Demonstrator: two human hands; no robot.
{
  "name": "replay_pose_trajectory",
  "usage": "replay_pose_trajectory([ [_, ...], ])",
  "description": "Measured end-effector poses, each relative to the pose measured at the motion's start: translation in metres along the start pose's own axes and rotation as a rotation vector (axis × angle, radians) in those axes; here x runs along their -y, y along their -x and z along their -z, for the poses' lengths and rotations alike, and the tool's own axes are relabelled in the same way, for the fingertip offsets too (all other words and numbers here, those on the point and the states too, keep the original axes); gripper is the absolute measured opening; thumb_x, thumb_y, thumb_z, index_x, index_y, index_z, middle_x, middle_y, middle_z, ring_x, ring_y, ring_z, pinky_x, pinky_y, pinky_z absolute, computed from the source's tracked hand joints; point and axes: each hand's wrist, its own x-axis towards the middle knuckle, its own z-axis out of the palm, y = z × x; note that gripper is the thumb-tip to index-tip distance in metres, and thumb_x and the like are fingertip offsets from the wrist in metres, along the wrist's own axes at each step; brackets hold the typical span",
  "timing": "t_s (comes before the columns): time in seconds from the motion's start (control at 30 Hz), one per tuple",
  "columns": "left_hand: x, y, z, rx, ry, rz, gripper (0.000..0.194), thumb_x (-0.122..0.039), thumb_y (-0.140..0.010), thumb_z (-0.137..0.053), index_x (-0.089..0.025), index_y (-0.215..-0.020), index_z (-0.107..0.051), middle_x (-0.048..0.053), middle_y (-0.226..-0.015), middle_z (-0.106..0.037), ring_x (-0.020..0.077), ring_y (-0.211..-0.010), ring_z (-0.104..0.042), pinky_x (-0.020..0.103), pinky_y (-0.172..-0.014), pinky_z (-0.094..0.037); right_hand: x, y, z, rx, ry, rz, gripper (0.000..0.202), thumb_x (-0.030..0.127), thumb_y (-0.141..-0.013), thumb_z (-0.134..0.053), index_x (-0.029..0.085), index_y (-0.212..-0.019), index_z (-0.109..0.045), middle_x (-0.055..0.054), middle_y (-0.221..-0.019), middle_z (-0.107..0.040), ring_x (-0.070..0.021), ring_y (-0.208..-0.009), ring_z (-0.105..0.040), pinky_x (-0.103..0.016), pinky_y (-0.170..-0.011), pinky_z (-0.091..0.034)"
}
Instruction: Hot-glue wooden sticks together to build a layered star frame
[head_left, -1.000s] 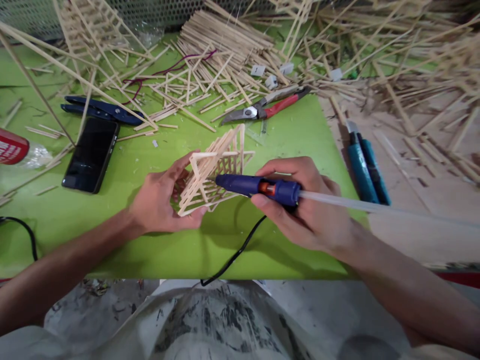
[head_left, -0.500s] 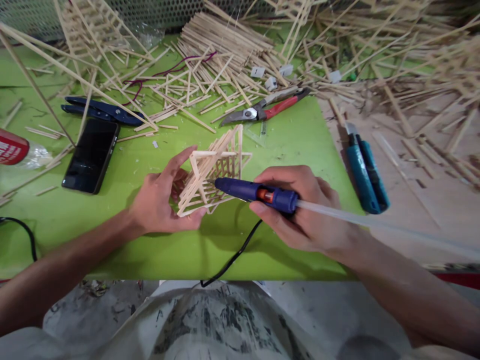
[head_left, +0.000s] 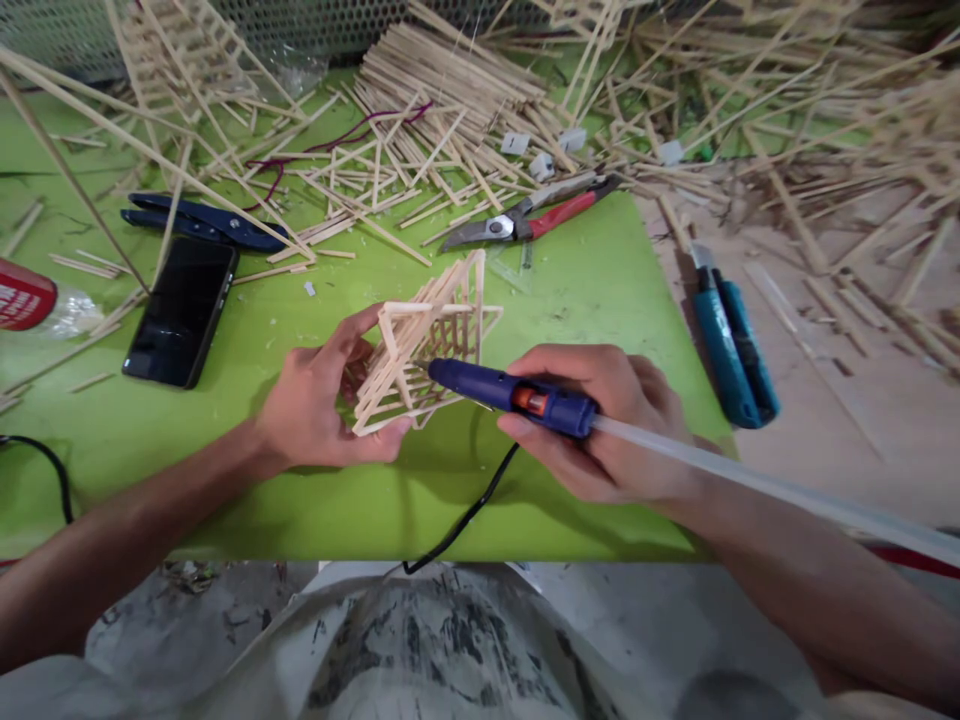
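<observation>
A small frame of thin wooden sticks (head_left: 405, 365) is gripped by my left hand (head_left: 311, 400), its fingers round the left side and the thumb at the lower edge. My right hand (head_left: 611, 425) is closed round a blue hot glue gun (head_left: 480, 382). The gun's nozzle points left, at the inside of the stick frame; whether it touches a stick cannot be made out. A long translucent glue stick (head_left: 697, 455) sticks out of the gun's back end. A black cord (head_left: 469, 515) hangs below the gun.
A black phone (head_left: 181, 312), dark blue pliers (head_left: 206, 222) and a bottle (head_left: 34, 298) lie left on the green table (head_left: 300, 515). Red-handled shears (head_left: 532, 212) lie behind the frame, a teal cutter (head_left: 735, 345) to the right. Piled sticks (head_left: 457, 85) cover the back.
The glue gun's rear end has dipped slightly toward me with my right hand, and the glue stick has swung lower. My left hand and the stick frame have barely moved.
</observation>
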Motion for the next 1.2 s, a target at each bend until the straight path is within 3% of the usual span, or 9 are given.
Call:
replay_pose_trajectory([
  [0.23, 0.0011, 0.0008, 0.0, -0.002, 0.002, -0.014, 0.06, -0.043, -0.081, -0.078, -0.021, -0.133, -0.061, -0.002, -0.086, -0.078, 0.0118, -0.06, -0.069, 0.023, -0.055, -0.061, -0.0002, -0.0007, 0.0006, -0.002, -0.026, -0.02, 0.028, 0.039, -0.104, -0.063, 0.032, -0.129, -0.054, 0.001, -0.088, -0.079, -0.0202, -0.058, -0.071, -0.034, -0.05, -0.055],
  [0.6, 0.0023, -0.0017, -0.0024, -0.035, 0.002, -0.105, 0.074, -0.044, -0.085, -0.075, -0.015, -0.148, -0.053, -0.001, -0.083, -0.079, 0.0118, -0.056, -0.067, 0.022, -0.052, -0.06, 0.001, -0.0007, 0.0008, -0.012, -0.02, -0.006, 0.029, 0.036, -0.103, -0.065, 0.03, -0.129, -0.055, 0.001, -0.088, -0.079, -0.0192, -0.058, -0.07, -0.032, -0.051, -0.055],
  [0.77, 0.0076, -0.0001, -0.0053, -0.082, -0.055, -0.194, 0.072, -0.05, -0.09, -0.07, -0.015, -0.151, -0.052, -0.004, -0.084, -0.077, 0.0088, -0.056, -0.067, 0.019, -0.053, -0.059, -0.0014, -0.003, -0.0012, -0.057, -0.036, 0.074, 0.024, 0.034, -0.105, -0.062, 0.026, -0.127, -0.056, 0.001, -0.085, -0.078, -0.0183, -0.055, -0.068, -0.031, -0.048, -0.053],
  [1.03, 0.0077, 0.0005, -0.005, -0.081, -0.046, -0.182, 0.07, -0.048, -0.091, -0.071, -0.015, -0.15, -0.053, -0.003, -0.084, -0.077, 0.0093, -0.056, -0.068, 0.019, -0.053, -0.059, 0.0002, -0.0025, 0.0009, -0.05, -0.046, 0.061, 0.021, 0.035, -0.107, -0.06, 0.025, -0.125, -0.056, 0.002, -0.083, -0.077, -0.0152, -0.055, -0.068, -0.029, -0.05, -0.053],
  [1.2, 0.0096, 0.0006, -0.0068, -0.097, -0.04, -0.184, 0.067, -0.052, -0.089, -0.072, -0.019, -0.146, -0.056, -0.004, -0.084, -0.077, 0.0091, -0.056, -0.068, 0.018, -0.053, -0.059, -0.001, -0.0027, -0.0019, -0.12, -0.063, 0.026, 0.022, 0.037, -0.106, -0.061, 0.025, -0.124, -0.054, 0.001, -0.092, -0.078, -0.0142, -0.061, -0.07, -0.027, -0.054, -0.056],
])
